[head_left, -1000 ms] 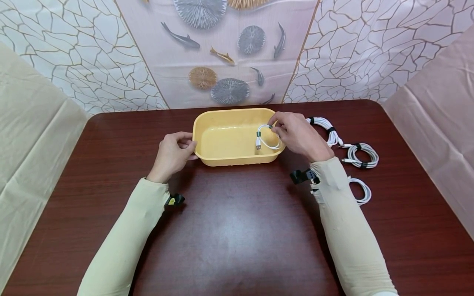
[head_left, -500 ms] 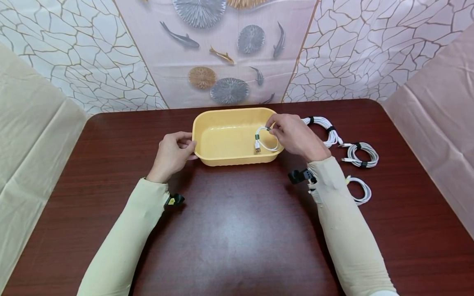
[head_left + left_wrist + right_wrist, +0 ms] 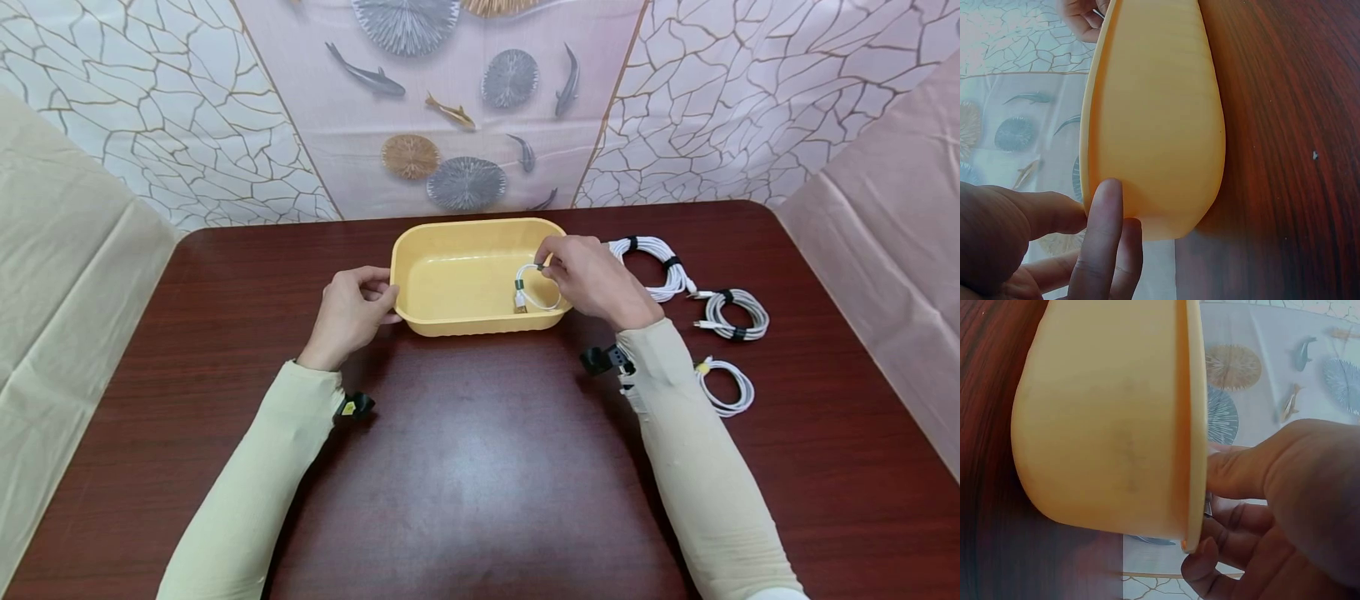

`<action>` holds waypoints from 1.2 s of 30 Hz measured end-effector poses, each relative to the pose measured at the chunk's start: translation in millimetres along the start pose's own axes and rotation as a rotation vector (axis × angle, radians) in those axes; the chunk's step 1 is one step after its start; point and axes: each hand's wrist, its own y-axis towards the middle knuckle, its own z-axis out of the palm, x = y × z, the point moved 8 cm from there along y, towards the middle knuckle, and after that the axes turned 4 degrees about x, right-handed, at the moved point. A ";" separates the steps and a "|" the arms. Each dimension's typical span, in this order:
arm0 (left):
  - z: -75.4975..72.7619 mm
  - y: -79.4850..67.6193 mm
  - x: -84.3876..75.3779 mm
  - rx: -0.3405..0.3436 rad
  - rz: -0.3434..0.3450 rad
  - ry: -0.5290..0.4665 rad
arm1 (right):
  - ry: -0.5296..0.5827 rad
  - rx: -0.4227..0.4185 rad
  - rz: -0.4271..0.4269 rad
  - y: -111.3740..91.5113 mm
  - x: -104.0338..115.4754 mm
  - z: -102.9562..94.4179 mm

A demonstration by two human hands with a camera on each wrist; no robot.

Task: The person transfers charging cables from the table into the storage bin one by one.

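Observation:
A yellow plastic tub stands at the back middle of the table. My left hand pinches its left rim, and the left wrist view shows the fingers on both sides of that edge. My right hand is over the tub's right end, pinching a small coiled white USB cable with a dark green tie. The cable hangs inside the tub, its metal plug low near the front wall. In the right wrist view the tub wall hides most of the cable.
To the right lie a large white cable coil with black straps, a greyish cable coil, and a small white coil with a yellow tie. A patterned cloth hangs behind the table.
My right hand has shifted slightly left and down, lowering the USB cable further into the tub. The left hand and the tub have stayed in place.

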 end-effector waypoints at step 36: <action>1.7 -1.1 0.4 -0.005 -0.019 0.000 | -0.178 0.019 0.032 2.0 7.4 12.3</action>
